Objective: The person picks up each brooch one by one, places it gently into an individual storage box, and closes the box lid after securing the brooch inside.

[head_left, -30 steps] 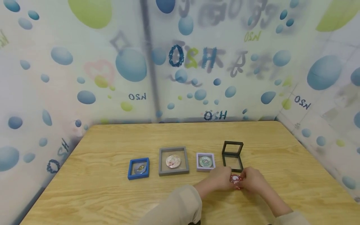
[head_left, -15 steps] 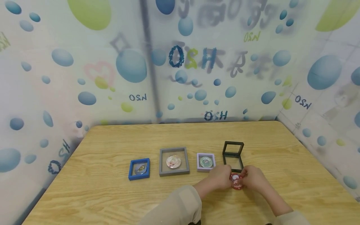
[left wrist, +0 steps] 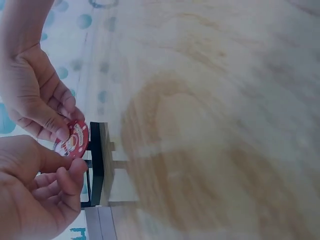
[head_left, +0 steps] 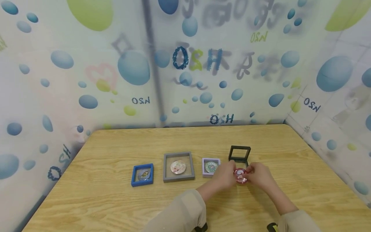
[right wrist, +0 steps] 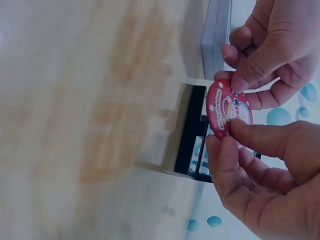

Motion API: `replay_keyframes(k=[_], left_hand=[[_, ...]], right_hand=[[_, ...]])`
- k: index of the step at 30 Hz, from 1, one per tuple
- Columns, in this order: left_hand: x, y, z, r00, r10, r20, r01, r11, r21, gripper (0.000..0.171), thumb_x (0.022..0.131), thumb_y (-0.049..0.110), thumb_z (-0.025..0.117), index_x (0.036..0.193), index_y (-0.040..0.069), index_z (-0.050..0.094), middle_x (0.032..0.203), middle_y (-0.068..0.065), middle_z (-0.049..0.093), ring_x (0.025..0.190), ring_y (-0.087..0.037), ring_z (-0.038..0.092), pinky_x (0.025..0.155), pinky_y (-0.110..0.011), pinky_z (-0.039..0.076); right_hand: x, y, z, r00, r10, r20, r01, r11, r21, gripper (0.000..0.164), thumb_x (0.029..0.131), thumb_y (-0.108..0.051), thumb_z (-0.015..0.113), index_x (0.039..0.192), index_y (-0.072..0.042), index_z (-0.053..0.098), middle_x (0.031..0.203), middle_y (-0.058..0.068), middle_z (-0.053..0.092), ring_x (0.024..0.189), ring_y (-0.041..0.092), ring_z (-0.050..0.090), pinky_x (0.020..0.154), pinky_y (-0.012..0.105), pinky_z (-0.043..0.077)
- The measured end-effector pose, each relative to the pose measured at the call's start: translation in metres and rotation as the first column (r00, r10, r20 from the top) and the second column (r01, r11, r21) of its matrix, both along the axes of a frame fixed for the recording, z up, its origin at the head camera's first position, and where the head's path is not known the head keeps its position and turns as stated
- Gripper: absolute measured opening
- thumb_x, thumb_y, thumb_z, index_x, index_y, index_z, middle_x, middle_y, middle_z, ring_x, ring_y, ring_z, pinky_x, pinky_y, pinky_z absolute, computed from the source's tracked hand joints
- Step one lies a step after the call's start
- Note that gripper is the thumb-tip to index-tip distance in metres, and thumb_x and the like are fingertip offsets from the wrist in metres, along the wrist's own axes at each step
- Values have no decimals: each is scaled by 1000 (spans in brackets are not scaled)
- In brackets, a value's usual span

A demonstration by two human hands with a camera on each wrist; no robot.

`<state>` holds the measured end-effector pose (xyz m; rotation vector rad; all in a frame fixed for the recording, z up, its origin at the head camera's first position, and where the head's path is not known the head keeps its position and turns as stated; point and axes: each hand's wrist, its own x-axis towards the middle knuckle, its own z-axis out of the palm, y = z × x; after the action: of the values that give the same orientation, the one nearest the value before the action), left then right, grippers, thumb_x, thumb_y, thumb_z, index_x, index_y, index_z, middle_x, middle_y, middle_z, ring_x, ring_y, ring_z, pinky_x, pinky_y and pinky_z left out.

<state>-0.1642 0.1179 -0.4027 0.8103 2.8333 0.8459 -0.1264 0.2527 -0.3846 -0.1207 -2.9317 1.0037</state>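
Observation:
Between both hands is a round red button badge [head_left: 240,176] with a cartoon print and white lettering, its face up. My left hand [head_left: 224,175] pinches its left edge between thumb and fingers. On the opposite edge, my right hand [head_left: 261,175] pinches it the same way; in the right wrist view the right thumb lies across the badge's face [right wrist: 216,107]. Just beyond the hands a small black display frame [head_left: 240,147] stands opened, its lid raised at the back. The badge and hands overlap the frame's lower half, hiding most of it.
To the left, a lilac frame [head_left: 211,175] with a green badge, a larger grey frame [head_left: 179,178] with a pale badge, and a blue frame [head_left: 142,184] with another badge lie in a row on the wooden table [head_left: 116,206]. A patterned wall [head_left: 185,109] rises behind.
Both hands have lifted the red badge and moved it away from the body, from in front of the black frame to over its near part. The other frames have not moved.

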Motion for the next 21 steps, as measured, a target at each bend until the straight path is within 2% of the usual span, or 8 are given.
replay_keyframes(k=[5, 11, 13, 16, 21], left_hand=[[-9, 3, 0, 999, 48, 15, -49, 994, 102, 16, 73, 7, 61, 88, 8, 57, 69, -2, 62, 49, -5, 44, 41, -17, 35], [-17, 9, -2, 996, 85, 17, -87, 985, 148, 16, 74, 7, 61, 90, 7, 59, 72, -6, 65, 48, -6, 42, 41, -17, 34], [-20, 11, -3, 994, 103, 33, -106, 985, 133, 17, 75, 7, 60, 91, 8, 59, 74, -6, 65, 50, -7, 43, 42, -17, 36], [-23, 14, -5, 993, 118, 16, -119, 989, 86, 18, 72, 7, 62, 90, 9, 59, 75, -5, 66, 53, -7, 45, 44, -18, 38], [-25, 20, -9, 988, 99, -121, -107, 992, -68, 18, 65, 9, 67, 79, 12, 57, 67, -2, 64, 51, -9, 47, 41, -22, 38]], right_hand=[[-11, 2, 1, 1000, -20, -9, 20, 999, -25, 15, 71, -6, 66, 76, 6, 59, 65, 16, 66, 53, 12, 54, 48, 28, 48], [-21, 5, 2, 998, -56, 33, 58, 996, -67, 16, 72, -5, 65, 79, 8, 58, 71, 20, 66, 54, 12, 58, 49, 29, 52], [-24, 6, 1, 998, -62, 30, 64, 995, -71, 15, 72, -4, 65, 78, 8, 58, 70, 21, 66, 54, 12, 58, 49, 28, 52], [-28, 7, -2, 998, -63, 18, 64, 995, -79, 15, 71, -3, 65, 76, 9, 57, 68, 21, 65, 53, 13, 58, 48, 27, 51], [-32, 10, -7, 998, -64, 13, 64, 997, -49, 14, 69, -4, 66, 70, 7, 57, 61, 16, 65, 50, 12, 57, 45, 24, 47]])
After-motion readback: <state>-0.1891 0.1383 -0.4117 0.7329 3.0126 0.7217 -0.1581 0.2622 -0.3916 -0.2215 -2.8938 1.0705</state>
